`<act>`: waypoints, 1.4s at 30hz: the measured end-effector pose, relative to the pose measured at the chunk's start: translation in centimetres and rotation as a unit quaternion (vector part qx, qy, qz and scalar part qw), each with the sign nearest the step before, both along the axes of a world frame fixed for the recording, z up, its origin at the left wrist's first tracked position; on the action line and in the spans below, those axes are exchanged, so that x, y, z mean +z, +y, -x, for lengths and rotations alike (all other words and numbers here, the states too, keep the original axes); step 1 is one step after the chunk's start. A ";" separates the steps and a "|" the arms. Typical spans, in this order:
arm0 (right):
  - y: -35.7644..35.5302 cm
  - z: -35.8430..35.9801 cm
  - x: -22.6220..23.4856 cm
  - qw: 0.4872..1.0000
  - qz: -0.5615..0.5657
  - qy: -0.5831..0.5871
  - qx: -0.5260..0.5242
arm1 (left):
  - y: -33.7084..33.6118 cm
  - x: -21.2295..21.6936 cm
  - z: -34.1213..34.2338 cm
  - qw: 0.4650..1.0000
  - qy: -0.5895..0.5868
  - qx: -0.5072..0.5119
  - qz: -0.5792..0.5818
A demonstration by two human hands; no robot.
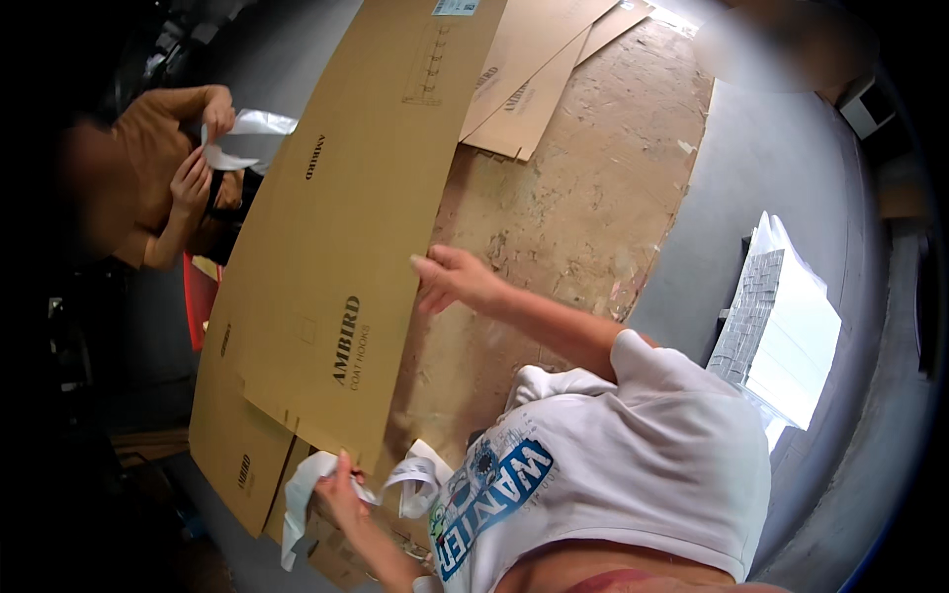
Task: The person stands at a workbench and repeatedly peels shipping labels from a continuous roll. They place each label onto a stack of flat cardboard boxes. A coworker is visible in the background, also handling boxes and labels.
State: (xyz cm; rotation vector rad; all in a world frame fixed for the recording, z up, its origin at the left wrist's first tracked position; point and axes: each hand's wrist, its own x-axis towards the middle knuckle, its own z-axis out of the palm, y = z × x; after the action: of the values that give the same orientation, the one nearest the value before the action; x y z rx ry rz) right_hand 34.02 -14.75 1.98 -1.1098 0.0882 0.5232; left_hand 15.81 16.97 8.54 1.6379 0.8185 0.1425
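Note:
A long flat cardboard box [326,227] with dark print slants across the worktable in front of me. My right hand [460,282] pinches its right edge, thumb on top and the other fingers curled at the side. Near the box's lower end, my left hand [344,494] grips a limp white strip [299,509], with the thumb against the cardboard edge. Beside that hand, close to my shirt, hangs a looped white strip [410,486]; whether the two pieces join is hidden. Another flat box [237,450] lies underneath at the lower left.
More flat cardboard boxes [524,104] lie at the far end of the worn brown table [593,168]. Across the table at left, a person [148,188] handles a white sheet, near a red object [201,301]. A stack of white sheets [781,326] stands at right on the grey floor.

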 end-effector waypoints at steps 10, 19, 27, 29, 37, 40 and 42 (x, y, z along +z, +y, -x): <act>-18.6 -17.8 -1.7 0.898 0.008 -0.189 -0.398 | -14.5 -0.7 -7.5 0.992 -0.082 -0.054 0.077; -35.9 -34.4 -11.2 0.845 0.252 -0.051 -0.469 | -9.8 0.9 -10.7 0.977 -0.018 -0.017 -0.212; -35.9 -34.8 -19.9 0.666 0.728 -0.020 -0.160 | -9.6 0.5 -10.6 0.993 -0.065 0.023 -0.099; -33.7 -32.6 -15.9 0.598 0.778 -0.050 -0.187 | -10.3 3.0 -11.5 0.991 -0.068 0.011 -0.118; -1.7 -6.5 3.7 0.879 -0.003 -0.446 0.168 | -9.2 8.2 -8.5 0.991 -0.133 -0.019 -0.011; 7.0 1.7 6.9 0.830 -0.125 -0.488 0.240 | -8.3 9.4 -6.2 0.988 -0.153 -0.032 -0.016; 9.6 4.9 7.6 0.877 -0.165 -0.375 0.249 | -7.2 10.6 -5.6 0.988 -0.147 -0.036 -0.044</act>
State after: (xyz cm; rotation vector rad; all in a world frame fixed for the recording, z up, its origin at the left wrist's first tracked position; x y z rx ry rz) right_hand 29.14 -5.14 9.54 -0.9255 -0.9602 0.5023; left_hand 21.43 9.79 19.11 1.6764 0.5342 0.3636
